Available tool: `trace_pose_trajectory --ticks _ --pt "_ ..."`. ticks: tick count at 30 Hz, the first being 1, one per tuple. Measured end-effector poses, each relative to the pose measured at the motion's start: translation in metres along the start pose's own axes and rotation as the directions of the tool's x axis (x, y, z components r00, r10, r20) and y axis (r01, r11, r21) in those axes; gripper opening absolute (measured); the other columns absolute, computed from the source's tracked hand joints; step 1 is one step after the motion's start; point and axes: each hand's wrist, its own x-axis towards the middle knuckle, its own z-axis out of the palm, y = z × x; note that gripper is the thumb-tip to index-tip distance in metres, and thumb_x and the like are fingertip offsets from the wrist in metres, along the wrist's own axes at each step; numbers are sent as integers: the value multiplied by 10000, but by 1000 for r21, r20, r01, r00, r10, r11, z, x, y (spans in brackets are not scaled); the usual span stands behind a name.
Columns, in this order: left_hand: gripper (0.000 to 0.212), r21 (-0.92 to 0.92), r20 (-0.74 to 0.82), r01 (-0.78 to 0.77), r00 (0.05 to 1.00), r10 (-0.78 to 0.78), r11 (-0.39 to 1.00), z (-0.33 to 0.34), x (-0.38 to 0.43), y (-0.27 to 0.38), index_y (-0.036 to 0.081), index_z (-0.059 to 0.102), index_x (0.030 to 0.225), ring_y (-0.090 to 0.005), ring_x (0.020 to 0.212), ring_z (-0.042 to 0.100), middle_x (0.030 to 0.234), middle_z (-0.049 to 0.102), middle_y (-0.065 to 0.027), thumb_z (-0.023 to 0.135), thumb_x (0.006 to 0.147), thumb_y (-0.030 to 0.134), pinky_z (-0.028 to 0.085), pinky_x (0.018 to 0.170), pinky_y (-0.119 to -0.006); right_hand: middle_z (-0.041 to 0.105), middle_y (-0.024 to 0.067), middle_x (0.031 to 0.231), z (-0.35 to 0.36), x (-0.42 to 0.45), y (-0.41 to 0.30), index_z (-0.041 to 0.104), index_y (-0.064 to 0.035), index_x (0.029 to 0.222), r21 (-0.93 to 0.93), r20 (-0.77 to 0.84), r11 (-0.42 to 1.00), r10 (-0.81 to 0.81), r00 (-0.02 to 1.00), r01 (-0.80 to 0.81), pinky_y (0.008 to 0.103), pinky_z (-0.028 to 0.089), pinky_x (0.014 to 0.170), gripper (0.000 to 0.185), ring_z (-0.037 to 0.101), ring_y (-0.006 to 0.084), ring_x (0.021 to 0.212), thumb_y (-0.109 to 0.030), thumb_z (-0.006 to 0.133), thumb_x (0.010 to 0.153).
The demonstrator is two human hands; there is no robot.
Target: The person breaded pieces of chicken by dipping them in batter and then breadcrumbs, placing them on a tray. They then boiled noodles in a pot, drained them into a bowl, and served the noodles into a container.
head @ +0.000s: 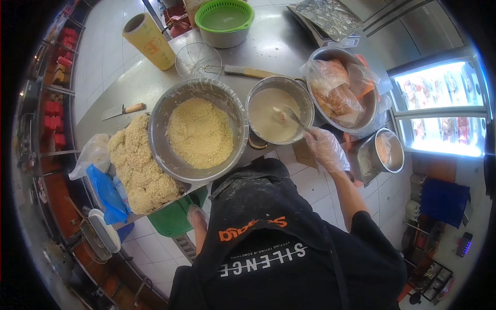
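Observation:
My right hand [325,150], in a clear plastic glove, grips a metal utensil [296,118], perhaps tongs. Its far end is at a pale piece of food in the light batter of a metal pot [311,112]. My left hand [197,217], also gloved, hangs low beside my apron, below the table edge; its fingers are partly hidden. Left of the pot stands a wide metal bowl [159,128] of yellowish crumbs [199,133]. Crumb-coated pieces [145,170] are heaped left of that bowl. Right of the pot, a large metal bowl [370,104] holds reddish food in clear plastic bags.
A knife [124,111] lies left on the steel table [271,35]. Beyond the bowls are a wire skimmer [198,60], a yellow roll [149,40], a green colander [224,15] and a foil-covered tray [333,17]. A smaller metal container [396,155] stands right; a green bin [170,223] is below left.

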Motion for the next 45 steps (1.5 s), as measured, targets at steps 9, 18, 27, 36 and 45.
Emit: trace_pose_trajectory --ticks 9,18,27,36,45 --pt "290 -421 80 485 862 -501 767 33 54 -16 106 657 1025 -176 787 575 864 626 -17 548 941 361 453 691 -321 680 226 942 -15 19 -52 687 -8 1008 -416 100 900 187 977 -129 475 534 766 272 671 385 883 -226 582 884" --pt "229 -408 163 192 977 -136 892 35 22 -56 96 630 919 -185 716 594 784 609 -26 526 964 295 470 649 -341 704 209 852 57 64 -48 726 -23 843 -662 386 712 58 921 233 425 572 666 195 714 340 806 -149 577 835" --pt "217 -283 -46 8 999 -22 959 38 -22 -56 93 607 993 -151 806 582 895 590 -24 555 942 298 472 675 -297 644 266 900 14 3 -10 651 0 1033 -57 30 998 -31 999 33 474 482 765 260 611 445 880 -204 563 898" --pt "266 -643 155 223 975 -161 733 60 54 -172 100 597 1099 -142 831 580 963 595 -32 567 901 273 465 698 -294 622 263 837 46 -8 -12 618 -7 922 29 -124 998 54 991 -51 522 456 713 197 602 449 829 -199 578 907" --pt "189 -56 69 -45 996 49 997 26 47 -25 97 653 957 -138 812 581 889 606 -15 561 886 245 457 680 -280 628 259 847 35 -17 -34 644 -12 960 -43 -65 996 74 995 -77 512 467 724 207 608 435 839 -201 585 900"
